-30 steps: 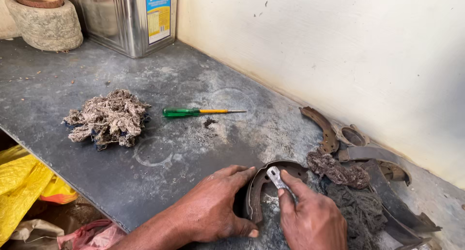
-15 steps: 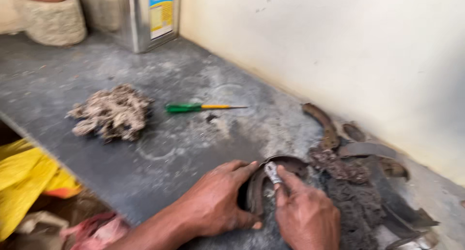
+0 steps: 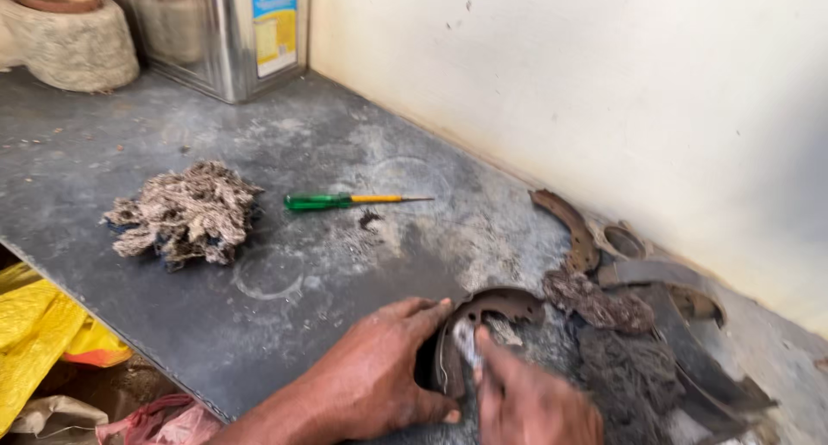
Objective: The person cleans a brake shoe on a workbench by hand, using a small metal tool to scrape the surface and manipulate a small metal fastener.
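A curved, rusty brake shoe (image 3: 487, 311) lies on the grey slab near its front edge. My left hand (image 3: 384, 376) presses against the shoe's left side and steadies it. My right hand (image 3: 530, 402) grips a small pale metal tool (image 3: 466, 340) and holds its tip against the inside of the shoe. Dirty rags (image 3: 604, 324) lie just right of my hands. Both hands are blurred.
A second brake shoe (image 3: 569, 225) and dark metal parts (image 3: 681, 316) lie by the wall on the right. A green-handled screwdriver (image 3: 345, 201) and a wad of cotton waste (image 3: 185, 212) lie to the left. A metal tin (image 3: 228, 31) and a stone block (image 3: 65, 40) stand at the back.
The view has shifted slightly. My right hand has moved lower along the brake shoe with the tool; my left hand stays on the shoe.
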